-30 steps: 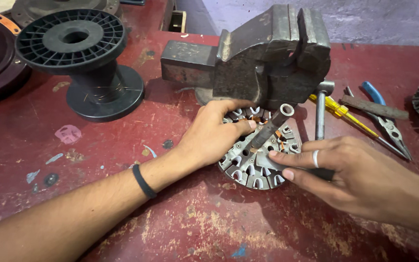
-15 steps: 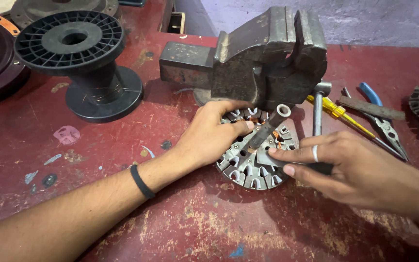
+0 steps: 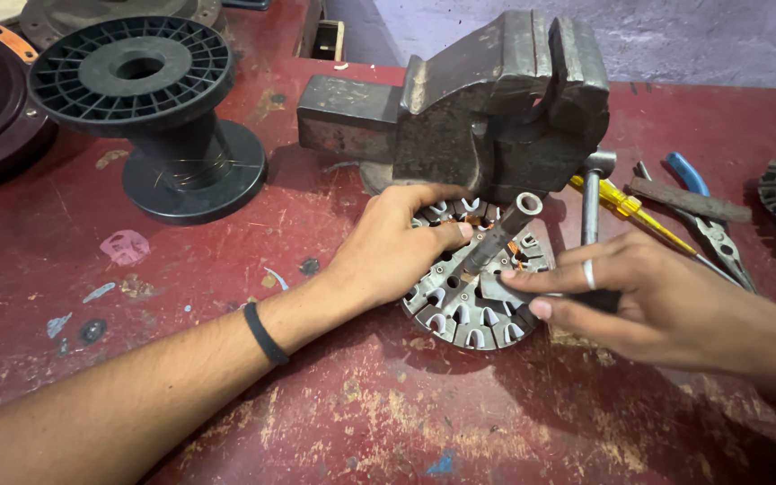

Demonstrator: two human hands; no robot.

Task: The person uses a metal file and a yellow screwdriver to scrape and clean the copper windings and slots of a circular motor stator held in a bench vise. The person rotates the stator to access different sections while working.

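Head view, work piece: a round slotted metal core point(image 3: 460, 316) lies flat on the red bench point(image 3: 361, 413), just in front of the bench vise point(image 3: 496, 99) and partly under its overhang.
Head view, tube: a short metal tube point(image 3: 502, 233) stands tilted in the core's middle, its open end leaning up toward the vise.
Head view, left hand: the left hand point(image 3: 388, 247), a black wristband point(image 3: 265, 332) behind it, is curled over the core's upper left edge and clamps it, with the thumb lying across the top beside the tube.
Head view, right hand: the right hand point(image 3: 666, 301), wearing a ring point(image 3: 588, 274), reaches in with its fingers stretched to the core's right rim. Something dark lies under them, and I cannot tell whether they grip it.
Head view, step in hand: by the look of it, the core is being steadied while the tube sits in its centre.
Head view, what a next move calls for: probably a firm left grip, so the core does not slide or the tube tip over.
Head view, around: a black plastic spool point(image 3: 145, 108) stands well to the left. A yellow-handled screwdriver point(image 3: 626, 208), a rusty flat bar point(image 3: 689, 199) and blue-handled pliers point(image 3: 707, 224) lie to the right.
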